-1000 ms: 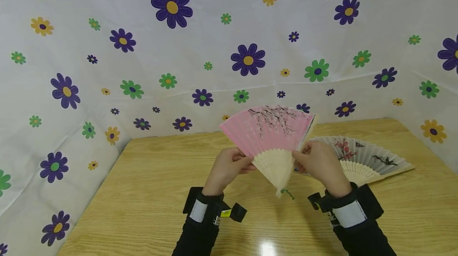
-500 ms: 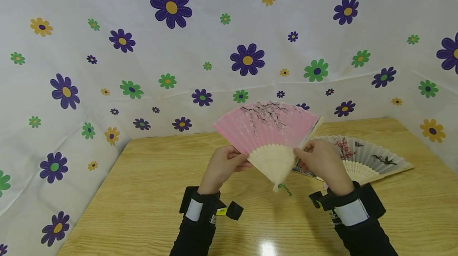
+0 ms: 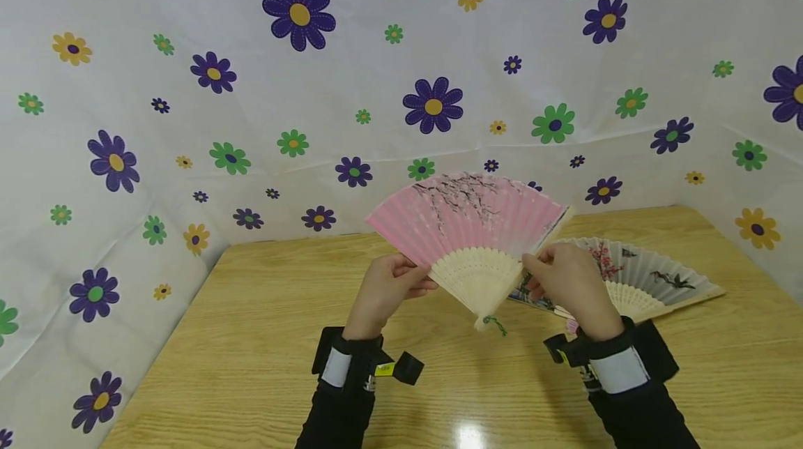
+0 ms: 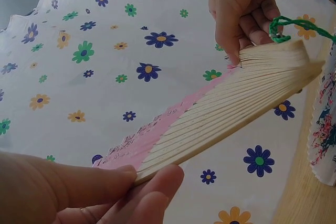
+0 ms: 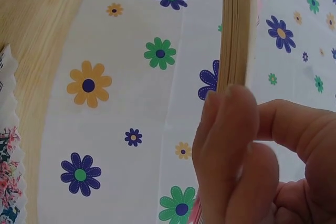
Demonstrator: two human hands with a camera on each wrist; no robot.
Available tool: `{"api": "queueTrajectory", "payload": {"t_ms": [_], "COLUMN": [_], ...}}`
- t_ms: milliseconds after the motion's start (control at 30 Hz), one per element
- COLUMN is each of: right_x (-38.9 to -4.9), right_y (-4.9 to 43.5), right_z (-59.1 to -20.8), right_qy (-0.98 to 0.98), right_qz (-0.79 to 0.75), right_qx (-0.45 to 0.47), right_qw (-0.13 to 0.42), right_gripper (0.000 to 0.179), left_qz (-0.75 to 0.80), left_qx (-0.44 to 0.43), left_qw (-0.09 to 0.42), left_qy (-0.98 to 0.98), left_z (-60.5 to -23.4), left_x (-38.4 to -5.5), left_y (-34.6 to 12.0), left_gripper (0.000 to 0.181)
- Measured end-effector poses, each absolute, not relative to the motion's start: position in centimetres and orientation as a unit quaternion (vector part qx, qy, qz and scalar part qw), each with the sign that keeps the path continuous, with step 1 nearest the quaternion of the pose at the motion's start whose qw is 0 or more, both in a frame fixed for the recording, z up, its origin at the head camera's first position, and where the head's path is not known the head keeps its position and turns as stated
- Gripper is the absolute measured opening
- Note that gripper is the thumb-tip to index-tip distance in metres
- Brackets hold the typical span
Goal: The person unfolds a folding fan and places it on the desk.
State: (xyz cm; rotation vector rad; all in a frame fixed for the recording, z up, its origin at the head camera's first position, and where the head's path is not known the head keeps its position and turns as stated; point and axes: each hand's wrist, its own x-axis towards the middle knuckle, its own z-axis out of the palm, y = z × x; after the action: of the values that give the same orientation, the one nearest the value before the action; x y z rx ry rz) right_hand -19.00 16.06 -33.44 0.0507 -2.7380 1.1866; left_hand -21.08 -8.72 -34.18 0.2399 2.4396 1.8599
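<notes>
A pink folding fan with dark blossom branches and pale ribs is spread between both hands, above the table. My left hand pinches its left outer rib between thumb and fingers; the left wrist view shows this grip on the fan's ribs up close. At the right edge my right hand pinches the other outer rib, and in the right wrist view the fingers close on the rib stack. A green cord hangs from the fan's pivot.
Behind the right hand, a white open fan with red blossoms and a bird lies on the wooden table. Another patterned fan lies partly hidden beneath the right hand. A flower-printed cloth stands behind the table.
The pink fan has spread wider and risen a little. My left hand has moved left and slightly up, my right hand slightly right. The fans on the table have stayed put.
</notes>
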Motion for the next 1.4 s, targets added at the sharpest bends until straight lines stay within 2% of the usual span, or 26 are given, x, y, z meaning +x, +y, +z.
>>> {"api": "queueTrajectory", "payload": {"t_ms": [400,933,1133,1400], "right_x": [-19.1,-19.2,-19.7,-20.2], "right_y": [17.1,18.4,18.6,19.3], "right_z": [-33.1,-33.0,-33.2,-33.5], "right_qy": [-0.907,-0.859,-0.823,-0.752], "right_qz": [0.415,0.506,0.566,0.659], "right_qx": [0.008,0.000,0.003,0.013], "right_qw": [0.071,0.072,0.041,-0.008], "right_gripper": [0.034,0.036,0.038,0.027], "left_qz": [0.637,0.672,0.673,0.707], "left_qx": [0.092,0.072,0.071,0.033], "left_qw": [0.039,0.021,0.013,-0.015], "left_qy": [0.765,0.737,0.736,0.706], "left_z": [-34.0,-33.7,-33.7,-33.7], "left_x": [-21.0,-21.0,-21.1,-21.2], "left_y": [-9.2,-9.5,-9.8,-9.8], "left_gripper": [0.019,0.022,0.022,0.022]}}
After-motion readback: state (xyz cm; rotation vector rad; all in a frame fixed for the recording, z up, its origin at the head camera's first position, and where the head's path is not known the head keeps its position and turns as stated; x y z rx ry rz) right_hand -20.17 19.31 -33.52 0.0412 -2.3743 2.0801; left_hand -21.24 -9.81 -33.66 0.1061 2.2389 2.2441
